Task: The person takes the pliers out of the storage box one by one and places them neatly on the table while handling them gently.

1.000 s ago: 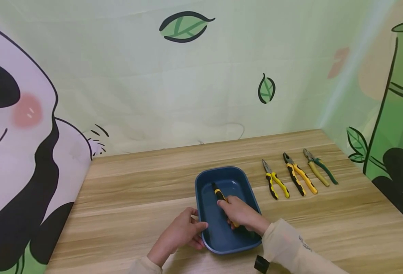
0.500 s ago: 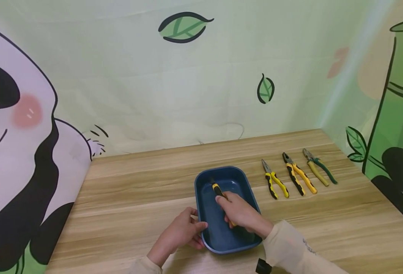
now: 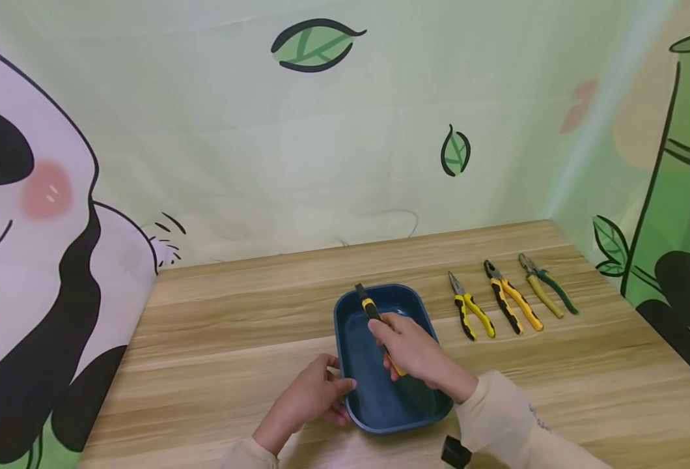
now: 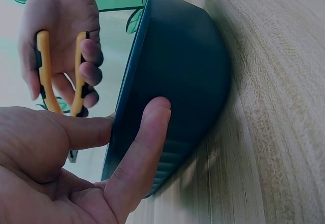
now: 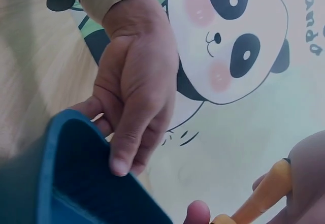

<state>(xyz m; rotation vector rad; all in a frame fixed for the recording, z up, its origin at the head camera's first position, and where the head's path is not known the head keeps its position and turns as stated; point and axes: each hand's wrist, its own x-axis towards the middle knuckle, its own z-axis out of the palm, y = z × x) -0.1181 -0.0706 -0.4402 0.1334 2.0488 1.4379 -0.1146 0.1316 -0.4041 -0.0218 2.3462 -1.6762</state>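
The left hand (image 3: 311,396) pinches the left wall of a dark blue rectangular tray (image 3: 374,405), with the thumb over the rim and fingers along the outside. Above the tray's interior, the right hand (image 3: 414,350) grips a pair of pliers (image 3: 370,307) with black and orange-yellow handles. Their dark head points away and overlaps the tray's far rim in the head view. From the left wrist, both orange handles (image 4: 44,66) show spread apart, the right fingers curled round one of them. Only part of an orange handle (image 5: 269,193) appears in the right wrist view.
Three pliers lie in a row on the wooden table (image 3: 222,326) right of the tray: yellow-black needle-nose pliers (image 3: 471,309), orange-black pliers (image 3: 511,296) and green-and-yellow-handled pliers (image 3: 547,286). A printed panda backdrop (image 3: 216,130) stands behind and beside the table.
The right hand has lifted the pliers up out of the tray; their head, earlier down inside it, now shows over the far rim. The left hand has kept its place on the tray.
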